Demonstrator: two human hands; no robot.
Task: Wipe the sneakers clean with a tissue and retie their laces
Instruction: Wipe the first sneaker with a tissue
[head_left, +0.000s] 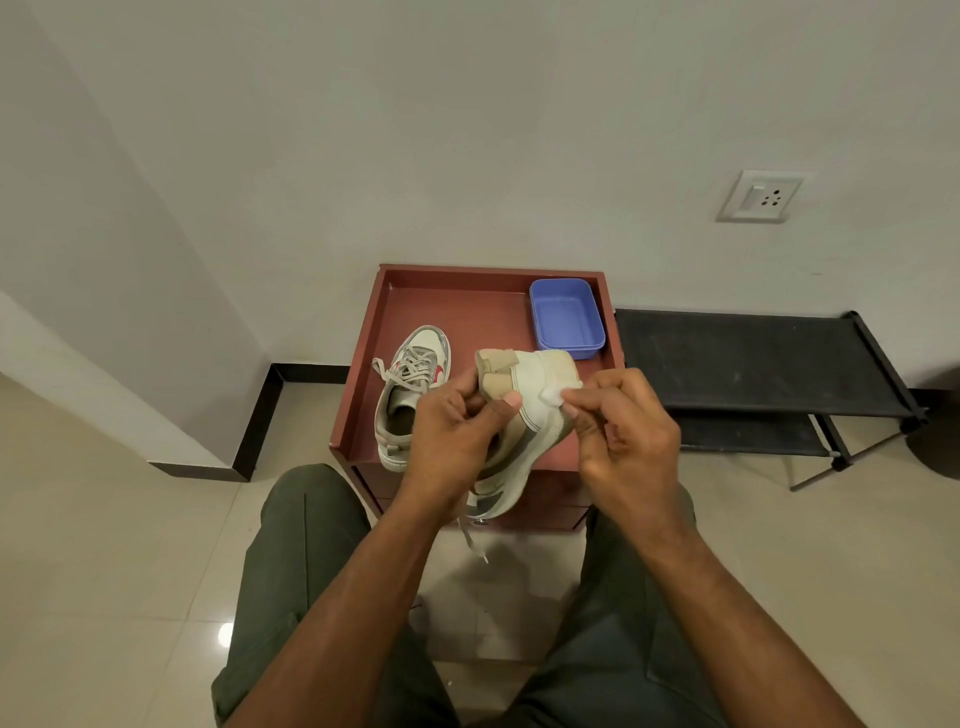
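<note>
My left hand grips a white and beige sneaker, held up with its heel pointing away and its toe down toward my lap. A loose lace dangles below it. My right hand pinches a small white tissue against the sneaker's heel side. The second sneaker, white with grey laces and a red mark, lies on the left of the red-brown tabletop, toe pointing away.
A blue plastic tub stands at the table's back right corner. A black rack stands to the right against the wall. My knees in green trousers flank the table front. Tiled floor all round.
</note>
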